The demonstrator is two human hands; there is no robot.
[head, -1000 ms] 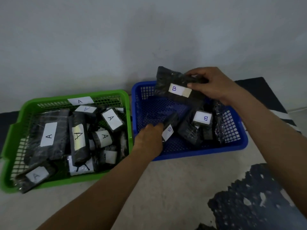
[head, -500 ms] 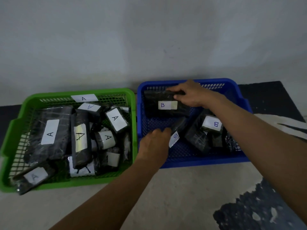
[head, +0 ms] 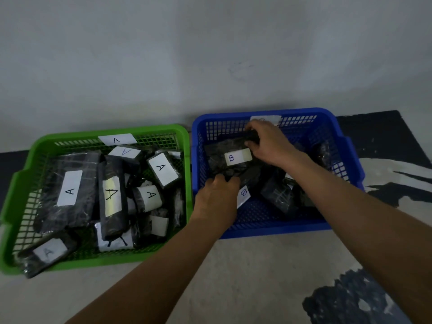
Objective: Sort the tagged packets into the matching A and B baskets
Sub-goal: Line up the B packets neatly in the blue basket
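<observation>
A green basket (head: pixel 21 181) on the left carries an A label and holds several black packets tagged A. To its right stands a blue basket (head: pixel 346 146) with black packets tagged B. A large black packet with a white B tag (head: pixel 230 160) lies in the blue basket's back left part. My right hand (head: pixel 266 142) grips that packet at its far right corner. My left hand (head: pixel 217 199) reaches over the blue basket's front left wall, fingers curled on the packet's near edge. A smaller B-tagged packet (head: pixel 244 195) shows just right of my left hand.
Both baskets sit on a pale floor against a grey wall. A dark patterned mat (head: pixel 385 146) lies behind and right of the blue basket. Another dark patch (head: pixel 350 298) marks the floor at the lower right.
My right hand has brought the large B packet down from above the blue basket into its back left part. My left hand has shifted from the small B packet onto the large packet's near edge.
</observation>
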